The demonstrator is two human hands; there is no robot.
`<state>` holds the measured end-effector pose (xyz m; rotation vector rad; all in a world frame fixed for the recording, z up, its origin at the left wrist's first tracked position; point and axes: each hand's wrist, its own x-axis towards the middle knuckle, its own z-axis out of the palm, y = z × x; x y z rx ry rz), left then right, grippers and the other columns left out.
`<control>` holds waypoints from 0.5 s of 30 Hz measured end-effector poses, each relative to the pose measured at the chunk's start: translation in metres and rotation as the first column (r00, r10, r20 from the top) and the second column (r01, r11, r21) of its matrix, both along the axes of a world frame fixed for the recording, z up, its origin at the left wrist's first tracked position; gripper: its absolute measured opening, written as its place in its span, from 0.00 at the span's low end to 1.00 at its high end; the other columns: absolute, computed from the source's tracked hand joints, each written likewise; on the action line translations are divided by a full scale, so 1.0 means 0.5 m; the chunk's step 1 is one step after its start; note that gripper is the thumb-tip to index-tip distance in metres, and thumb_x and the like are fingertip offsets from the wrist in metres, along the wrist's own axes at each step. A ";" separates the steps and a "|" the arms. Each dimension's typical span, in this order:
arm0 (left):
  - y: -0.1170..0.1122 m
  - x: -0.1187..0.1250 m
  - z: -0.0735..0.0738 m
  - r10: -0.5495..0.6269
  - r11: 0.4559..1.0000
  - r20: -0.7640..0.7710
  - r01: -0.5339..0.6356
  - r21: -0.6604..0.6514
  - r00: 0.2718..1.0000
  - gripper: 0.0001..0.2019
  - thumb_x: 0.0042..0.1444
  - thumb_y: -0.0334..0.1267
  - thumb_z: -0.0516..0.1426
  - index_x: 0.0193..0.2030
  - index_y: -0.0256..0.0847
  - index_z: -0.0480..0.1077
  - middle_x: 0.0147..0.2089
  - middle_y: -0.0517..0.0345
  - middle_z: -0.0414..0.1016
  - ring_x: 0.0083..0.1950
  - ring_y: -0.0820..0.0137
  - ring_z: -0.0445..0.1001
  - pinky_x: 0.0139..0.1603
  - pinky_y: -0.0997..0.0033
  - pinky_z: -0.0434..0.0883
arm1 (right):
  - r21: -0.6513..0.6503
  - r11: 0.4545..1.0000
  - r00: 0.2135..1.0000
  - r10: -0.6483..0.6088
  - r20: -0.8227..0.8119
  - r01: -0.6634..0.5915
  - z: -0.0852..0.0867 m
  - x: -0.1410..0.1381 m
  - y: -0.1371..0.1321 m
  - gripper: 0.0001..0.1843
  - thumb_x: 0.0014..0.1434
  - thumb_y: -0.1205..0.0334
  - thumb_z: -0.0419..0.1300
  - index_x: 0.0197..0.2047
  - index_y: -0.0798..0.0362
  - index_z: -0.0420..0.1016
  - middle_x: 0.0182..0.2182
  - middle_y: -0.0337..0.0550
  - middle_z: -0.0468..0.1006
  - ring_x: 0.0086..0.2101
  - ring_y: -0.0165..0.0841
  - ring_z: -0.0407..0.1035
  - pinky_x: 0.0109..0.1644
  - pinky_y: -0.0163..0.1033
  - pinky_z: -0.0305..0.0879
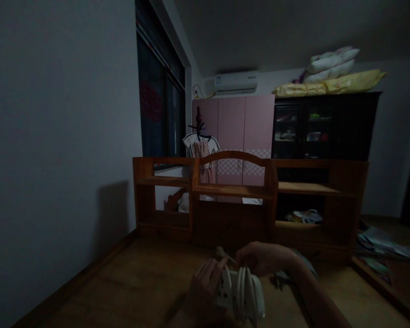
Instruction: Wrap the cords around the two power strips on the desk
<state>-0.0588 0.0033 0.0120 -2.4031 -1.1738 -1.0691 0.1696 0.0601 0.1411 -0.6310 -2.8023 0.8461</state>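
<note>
A white power strip (222, 294) is held just above the wooden tabletop (123, 282), its sockets facing up toward me. Loops of its white cord (248, 296) are wound around the strip's right part. My left hand (205, 284) grips the strip's left end, fingers wrapped over it. Just above the loops, my right hand (261, 258) is closed on the free length of cord. The cord's plug end (220, 251) sticks out to the left between the hands. Dim light hides the fingertips of the right hand.
A wooden shelf unit (232, 193) stands along the back of the tabletop. Behind my right hand lies a greyish item (283, 275) I cannot make out. A wall (71, 159) bounds the left side. Papers or bags (386, 241) lie at the far right.
</note>
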 end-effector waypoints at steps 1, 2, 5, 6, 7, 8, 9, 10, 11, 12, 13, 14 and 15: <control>0.002 0.001 -0.002 -0.005 1.000 -0.015 0.005 0.008 1.000 0.40 0.49 0.49 0.57 0.67 0.39 0.49 0.52 0.42 0.69 0.49 0.55 0.70 0.53 0.55 0.66 | 0.007 1.000 1.000 -0.003 0.008 0.003 -0.001 0.003 0.001 0.17 0.46 0.69 0.59 0.42 0.55 0.77 0.31 0.37 0.75 0.30 0.28 0.67 0.30 0.27 0.60; 0.005 0.002 -0.003 -0.009 1.000 -0.028 0.009 0.021 1.000 0.40 0.50 0.50 0.57 0.67 0.38 0.49 0.51 0.43 0.70 0.48 0.55 0.70 0.51 0.56 0.67 | 0.015 1.000 1.000 -0.008 0.012 0.008 -0.001 0.006 0.002 0.18 0.45 0.70 0.59 0.42 0.54 0.77 0.30 0.36 0.75 0.29 0.27 0.67 0.29 0.27 0.60; 0.014 0.004 -0.002 -0.014 0.996 -0.053 0.019 0.089 0.999 0.36 0.54 0.48 0.52 0.68 0.38 0.47 0.48 0.44 0.71 0.46 0.57 0.72 0.49 0.58 0.69 | 0.000 1.000 1.000 0.008 0.020 -0.008 0.004 0.010 0.000 0.18 0.44 0.72 0.59 0.41 0.53 0.77 0.30 0.35 0.75 0.28 0.27 0.66 0.28 0.26 0.59; 0.016 0.005 -0.001 -0.008 0.993 -0.057 0.015 0.117 0.998 0.33 0.57 0.45 0.50 0.68 0.39 0.47 0.48 0.44 0.72 0.46 0.58 0.72 0.49 0.59 0.69 | -0.023 1.000 1.000 0.020 0.024 -0.020 0.007 0.013 -0.001 0.18 0.44 0.72 0.60 0.41 0.54 0.77 0.30 0.35 0.74 0.28 0.27 0.66 0.27 0.26 0.59; 0.018 0.006 0.000 -0.001 0.990 -0.061 0.010 0.142 0.998 0.30 0.59 0.42 0.47 0.68 0.40 0.47 0.48 0.45 0.72 0.47 0.59 0.72 0.50 0.60 0.68 | -0.066 0.997 0.999 0.035 0.030 -0.033 0.010 0.016 -0.001 0.18 0.44 0.71 0.61 0.41 0.54 0.76 0.30 0.36 0.74 0.28 0.27 0.66 0.27 0.26 0.59; 0.018 0.007 0.001 0.000 0.986 -0.066 0.011 0.168 0.998 0.28 0.61 0.39 0.45 0.68 0.41 0.48 0.48 0.46 0.73 0.47 0.60 0.73 0.50 0.61 0.68 | -0.133 0.990 0.998 0.050 0.035 -0.045 0.012 0.019 0.000 0.18 0.44 0.70 0.63 0.42 0.54 0.76 0.30 0.36 0.74 0.28 0.27 0.67 0.27 0.26 0.60; 0.019 0.008 0.001 0.000 0.982 -0.066 0.013 0.188 0.998 0.27 0.62 0.37 0.43 0.68 0.41 0.48 0.48 0.47 0.73 0.47 0.61 0.73 0.50 0.61 0.69 | -0.221 0.974 0.997 0.064 0.038 -0.054 0.014 0.023 0.002 0.19 0.45 0.67 0.64 0.44 0.54 0.75 0.31 0.37 0.74 0.29 0.27 0.67 0.28 0.26 0.61; 0.019 0.008 0.001 0.001 0.980 -0.066 0.013 0.201 0.998 0.26 0.62 0.35 0.41 0.68 0.42 0.49 0.47 0.47 0.74 0.46 0.62 0.74 0.50 0.63 0.69 | -0.311 0.949 0.997 0.074 0.037 -0.059 0.015 0.027 0.006 0.20 0.46 0.65 0.65 0.45 0.54 0.74 0.31 0.37 0.75 0.29 0.27 0.68 0.28 0.27 0.63; 0.019 0.008 0.000 0.000 0.978 -0.068 0.014 0.207 0.998 0.26 0.62 0.34 0.41 0.68 0.42 0.49 0.47 0.48 0.74 0.46 0.63 0.74 0.49 0.64 0.70 | -0.388 0.920 0.997 0.074 0.027 -0.058 0.014 0.031 0.011 0.21 0.47 0.63 0.65 0.46 0.54 0.73 0.32 0.37 0.75 0.30 0.28 0.69 0.29 0.27 0.64; 0.020 0.006 -0.002 0.007 0.978 -0.069 0.007 0.208 0.998 0.26 0.63 0.34 0.41 0.68 0.42 0.50 0.47 0.48 0.74 0.46 0.64 0.74 0.49 0.65 0.70 | -0.442 0.895 0.997 0.071 0.021 -0.055 0.014 0.034 0.016 0.21 0.48 0.62 0.66 0.47 0.54 0.73 0.32 0.38 0.75 0.31 0.28 0.70 0.30 0.27 0.65; 0.022 0.002 -0.005 0.028 0.979 -0.069 -0.014 0.202 0.997 0.25 0.63 0.33 0.42 0.68 0.43 0.51 0.47 0.48 0.74 0.47 0.64 0.74 0.49 0.66 0.70 | -0.471 0.881 0.998 0.064 0.019 -0.048 0.014 0.036 0.020 0.21 0.47 0.62 0.67 0.46 0.54 0.74 0.32 0.38 0.75 0.31 0.28 0.70 0.31 0.27 0.65; 0.024 -0.003 -0.010 0.052 0.980 -0.076 -0.036 0.197 0.996 0.25 0.63 0.33 0.42 0.68 0.43 0.52 0.48 0.49 0.74 0.48 0.65 0.74 0.50 0.67 0.71 | -0.482 0.876 0.998 0.055 0.021 -0.039 0.017 0.037 0.023 0.22 0.46 0.62 0.68 0.46 0.55 0.74 0.32 0.38 0.76 0.32 0.29 0.71 0.32 0.28 0.66; 0.028 -0.009 -0.015 0.079 0.979 -0.082 -0.062 0.192 0.993 0.25 0.64 0.33 0.42 0.67 0.44 0.52 0.49 0.49 0.74 0.50 0.65 0.74 0.50 0.68 0.71 | -0.469 0.883 0.999 0.039 0.017 -0.026 0.023 0.037 0.022 0.22 0.45 0.62 0.69 0.46 0.55 0.74 0.32 0.39 0.76 0.33 0.29 0.72 0.32 0.28 0.67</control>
